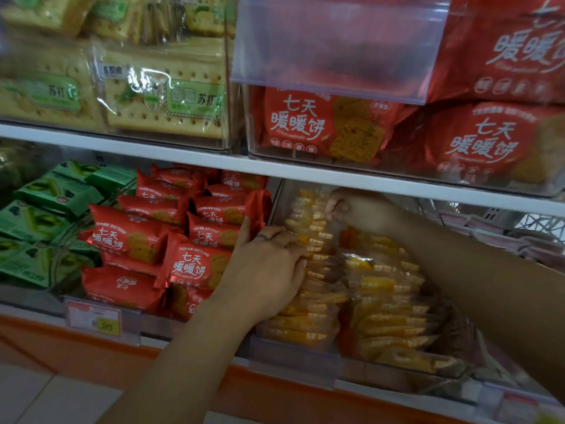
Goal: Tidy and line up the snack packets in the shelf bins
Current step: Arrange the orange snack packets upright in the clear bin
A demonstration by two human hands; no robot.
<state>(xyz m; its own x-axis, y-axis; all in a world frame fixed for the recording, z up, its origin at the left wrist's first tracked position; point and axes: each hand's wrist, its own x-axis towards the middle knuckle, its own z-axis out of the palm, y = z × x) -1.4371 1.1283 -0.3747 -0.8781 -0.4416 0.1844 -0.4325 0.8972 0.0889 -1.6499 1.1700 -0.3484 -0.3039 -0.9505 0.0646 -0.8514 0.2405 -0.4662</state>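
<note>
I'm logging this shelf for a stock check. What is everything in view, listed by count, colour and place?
yellow packets: many, in two rows, yellow-orange, clear bin on the lower shelf, centre-right
small red packets: many, red, lower shelf, left of the yellow ones
green packets: many, green, lower shelf, far left
cracker packs: several, pale yellow with green labels, upper shelf, left
large red packs: several, red, upper shelf, right
label holder: one, clear, in front of the upper right bin
price tag: one, white and yellow, lower shelf edge, left
shelf board: one, white, between the two levels
left hand: fingers laid on the left yellow row
right hand: fingers curled on packets at that row's back
</note>
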